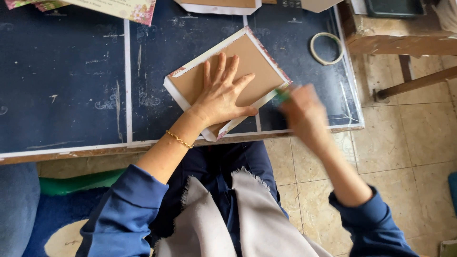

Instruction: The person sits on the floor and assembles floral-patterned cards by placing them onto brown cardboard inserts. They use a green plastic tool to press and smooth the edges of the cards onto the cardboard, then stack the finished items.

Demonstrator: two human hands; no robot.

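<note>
Pressing flat: left hand [223,97] is spread wide, palm and fingers down on the brown cardboard panel [247,64], pinning it to the dark blue table [71,85]. Panel lies tilted near the table's front edge, right of centre, on a larger sheet of white-backed paper [173,90] whose margin shows all round; a floral print peeks at the folded-over corners.

Right hand [304,112] is motion-blurred at the panel's lower right edge, closed round a small green-tipped tool [282,95]. Can't tell what the tool is or exactly how the fingers grip it.

Handling, my read:
- board looks light and stiff, should not sag if lifted by one edge
- paper wrap is thin and floppy and creases easily; loose flaps may peel or tear
- smooth tabletop, so the piece probably slides unless held down
- best hold: flat palm on the middle of the board, or pinch at the board's edges rather than at the paper margin

Elsewhere: tape ring [327,48] near the table's right edge, floral sheets [128,8] at the back left, more cut card at the back edge. Grey cloth [223,219] on the lap.
</note>
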